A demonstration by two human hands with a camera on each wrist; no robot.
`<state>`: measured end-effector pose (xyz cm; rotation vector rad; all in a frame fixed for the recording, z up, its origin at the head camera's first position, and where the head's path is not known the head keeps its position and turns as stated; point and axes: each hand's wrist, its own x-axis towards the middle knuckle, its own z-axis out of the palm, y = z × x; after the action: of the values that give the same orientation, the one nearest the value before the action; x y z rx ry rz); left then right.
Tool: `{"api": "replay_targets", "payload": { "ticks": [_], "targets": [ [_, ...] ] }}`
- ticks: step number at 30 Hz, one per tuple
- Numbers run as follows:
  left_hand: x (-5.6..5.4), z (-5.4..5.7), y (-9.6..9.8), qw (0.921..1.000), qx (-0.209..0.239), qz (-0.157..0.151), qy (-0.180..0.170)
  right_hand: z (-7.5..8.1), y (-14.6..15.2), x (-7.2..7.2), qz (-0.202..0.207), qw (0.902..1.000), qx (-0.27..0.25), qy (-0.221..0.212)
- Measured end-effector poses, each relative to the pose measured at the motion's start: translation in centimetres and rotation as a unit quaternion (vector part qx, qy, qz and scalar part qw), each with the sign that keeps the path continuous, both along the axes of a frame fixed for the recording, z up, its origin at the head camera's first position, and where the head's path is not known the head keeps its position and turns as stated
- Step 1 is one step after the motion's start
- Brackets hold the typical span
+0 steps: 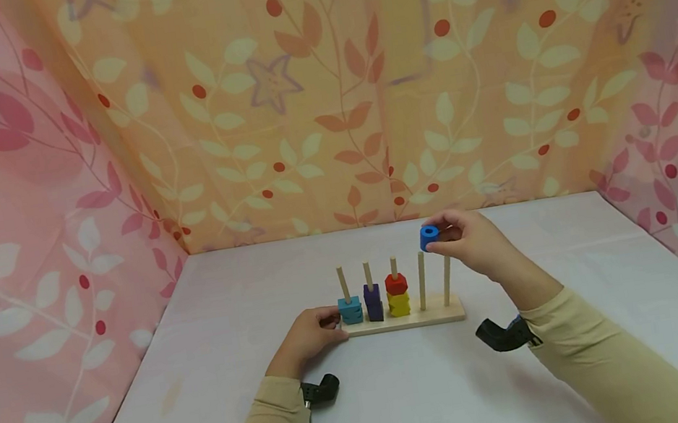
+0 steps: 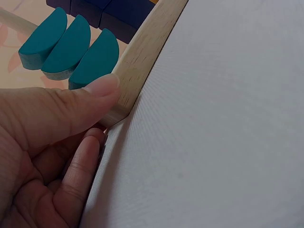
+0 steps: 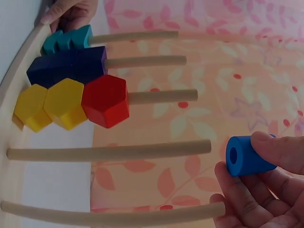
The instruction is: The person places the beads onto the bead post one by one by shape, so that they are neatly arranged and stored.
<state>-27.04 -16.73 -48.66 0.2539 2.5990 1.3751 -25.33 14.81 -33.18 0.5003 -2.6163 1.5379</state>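
My right hand (image 1: 474,244) pinches a blue block (image 3: 243,156) with a round hole through it, between thumb and fingers. The block is held just off the tip of the fourth peg (image 3: 109,151), its hole turned toward that peg. At the left end of the wooden peg board (image 1: 408,324), my left hand (image 2: 57,123) grips the corner, thumb on the front edge and fingers behind. Teal half-round blocks (image 2: 97,59) sit on the first peg. Dark blue blocks (image 3: 69,66) fill part of the second. Two yellow blocks (image 3: 65,103) and a red hexagonal block (image 3: 105,101) are on the third.
The fifth peg (image 3: 114,214) carries no block and passes close to the right fingers. A white cloth (image 1: 406,399) covers the table. Patterned curtains (image 1: 335,95) stand behind and at both sides. Each wrist wears a black camera mount (image 1: 503,334).
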Motion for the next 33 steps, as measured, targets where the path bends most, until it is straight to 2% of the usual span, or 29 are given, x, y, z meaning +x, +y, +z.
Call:
{"api": "replay_targets", "payload": {
  "ticks": [12,18,26,33],
  "targets": [
    [-0.1,-0.2,-0.1,1.0,0.003,-0.007,0.003,-0.9,-0.9,-0.2,0.008,0.9999,-0.006,-0.013],
    [0.0,-0.1,0.0,1.0,0.006,0.003,-0.006,-1.1,-0.9,-0.3,0.004,0.9998,-0.005,-0.017],
    [0.0,0.0,0.0,1.0,0.009,-0.001,-0.003,-2.0,-0.9,-0.8,0.009,0.9987,0.013,-0.048],
    [0.1,0.1,0.0,1.0,0.006,-0.005,0.004,-3.1,-0.8,-1.0,0.009,0.9971,-0.027,-0.071]
  ]
}}
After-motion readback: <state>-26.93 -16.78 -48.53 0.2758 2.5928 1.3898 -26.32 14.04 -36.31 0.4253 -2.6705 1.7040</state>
